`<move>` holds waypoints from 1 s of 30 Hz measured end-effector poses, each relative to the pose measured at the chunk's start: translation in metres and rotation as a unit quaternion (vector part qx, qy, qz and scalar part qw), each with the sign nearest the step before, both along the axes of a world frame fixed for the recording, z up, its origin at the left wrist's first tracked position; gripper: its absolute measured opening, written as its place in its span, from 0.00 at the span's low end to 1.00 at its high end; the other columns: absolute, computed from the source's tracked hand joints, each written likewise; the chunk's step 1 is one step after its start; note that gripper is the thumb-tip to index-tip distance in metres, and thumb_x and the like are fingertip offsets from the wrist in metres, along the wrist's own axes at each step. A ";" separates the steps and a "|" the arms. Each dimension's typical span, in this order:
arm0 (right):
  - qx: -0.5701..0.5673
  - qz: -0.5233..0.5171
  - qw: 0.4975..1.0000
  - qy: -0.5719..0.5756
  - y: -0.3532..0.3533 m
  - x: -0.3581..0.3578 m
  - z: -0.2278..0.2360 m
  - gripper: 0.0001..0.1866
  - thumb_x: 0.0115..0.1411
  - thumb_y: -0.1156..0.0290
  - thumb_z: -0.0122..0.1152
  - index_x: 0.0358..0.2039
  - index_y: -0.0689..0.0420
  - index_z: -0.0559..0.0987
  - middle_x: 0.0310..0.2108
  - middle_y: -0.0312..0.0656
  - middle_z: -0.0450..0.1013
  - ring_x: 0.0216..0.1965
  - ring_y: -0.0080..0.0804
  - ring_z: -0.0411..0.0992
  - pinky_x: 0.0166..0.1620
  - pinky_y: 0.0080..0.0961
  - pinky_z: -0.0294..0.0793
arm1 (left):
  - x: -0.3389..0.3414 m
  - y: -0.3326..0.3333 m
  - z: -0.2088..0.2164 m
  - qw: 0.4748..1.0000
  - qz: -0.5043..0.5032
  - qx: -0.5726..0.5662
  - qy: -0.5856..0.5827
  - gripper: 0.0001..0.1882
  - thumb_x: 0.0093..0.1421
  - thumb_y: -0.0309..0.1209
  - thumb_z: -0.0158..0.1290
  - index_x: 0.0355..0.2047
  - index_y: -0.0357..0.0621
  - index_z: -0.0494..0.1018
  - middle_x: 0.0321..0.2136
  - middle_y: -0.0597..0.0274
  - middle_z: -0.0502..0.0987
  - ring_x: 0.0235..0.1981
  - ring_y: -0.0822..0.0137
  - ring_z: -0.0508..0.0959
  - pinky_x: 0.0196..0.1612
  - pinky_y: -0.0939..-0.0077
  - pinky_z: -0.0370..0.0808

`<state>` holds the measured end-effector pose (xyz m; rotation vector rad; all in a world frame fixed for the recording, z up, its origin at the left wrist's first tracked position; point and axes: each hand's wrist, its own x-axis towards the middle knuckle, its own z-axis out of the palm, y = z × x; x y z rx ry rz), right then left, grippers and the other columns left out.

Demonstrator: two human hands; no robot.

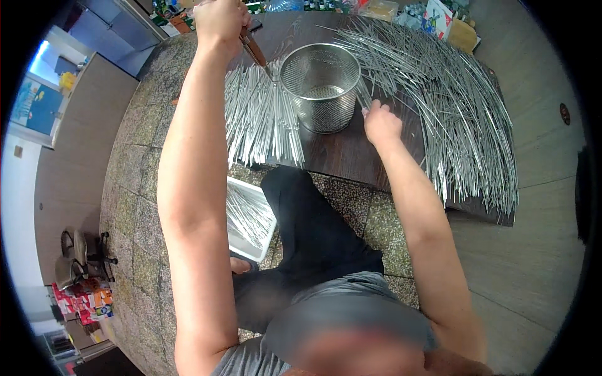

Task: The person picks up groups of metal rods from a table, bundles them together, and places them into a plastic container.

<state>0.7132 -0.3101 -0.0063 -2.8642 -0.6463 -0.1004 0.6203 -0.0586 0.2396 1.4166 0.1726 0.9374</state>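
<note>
A round metal mesh basket (320, 88) stands upright on the dark wooden desk (351, 153), between two spreads of thin silvery rods: a neat fan of rods (260, 119) just to its left and a much larger, looser heap of rods (451, 106) sweeping from behind it out to the right edge of the desk. The left hand (219, 22) is raised above the far left of the desk, its fingers wrapped round the brown handle of a knife-like tool (256, 51) whose tip points down toward the basket's left rim. The right hand (380, 122) rests on the desk just right of the basket, fingers curled down among the near ends of the large heap; whether they pinch a rod cannot be told. Below the desk edge, a white tray (251, 219) holding more rods lies on the speckled stone floor beside the person's dark trouser leg. Along the far edge of the desk sit small packages: a white carton with red and blue print (437, 17), a tan cardboard box (464, 34), and green-labelled items, blurred. At lower left stand colourful red and orange boxes (84, 301) near a swivel chair (81, 254)
</note>
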 end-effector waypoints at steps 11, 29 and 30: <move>-0.036 0.010 0.999 -0.021 0.001 0.003 -0.005 0.20 0.65 0.54 0.48 0.43 0.60 0.70 0.38 0.52 0.74 0.37 0.49 0.77 0.39 0.42 0.78 | -0.012 -0.029 -0.012 0.963 0.171 0.205 0.045 0.12 0.57 0.34 0.56 0.33 0.38 0.68 0.26 0.68 0.68 0.26 0.73 0.65 0.32 0.77 0.67; -0.084 -0.015 0.993 0.077 0.019 -0.009 0.019 0.22 0.67 0.54 0.41 0.48 0.61 0.69 0.46 0.57 0.74 0.49 0.54 0.73 0.50 0.46 0.71 | -0.093 -0.261 -0.297 0.758 -0.304 -0.445 0.367 0.26 0.66 0.54 0.39 0.41 0.43 0.69 0.31 0.59 0.77 0.32 0.64 0.77 0.41 0.70 0.74; -0.087 -0.014 0.993 0.074 0.021 -0.011 0.020 0.22 0.67 0.54 0.41 0.48 0.61 0.69 0.46 0.57 0.74 0.49 0.54 0.73 0.50 0.46 0.71 | -0.089 -0.263 -0.299 0.758 -0.305 -0.447 0.364 0.26 0.66 0.54 0.39 0.41 0.43 0.69 0.31 0.59 0.77 0.32 0.64 0.77 0.41 0.70 0.74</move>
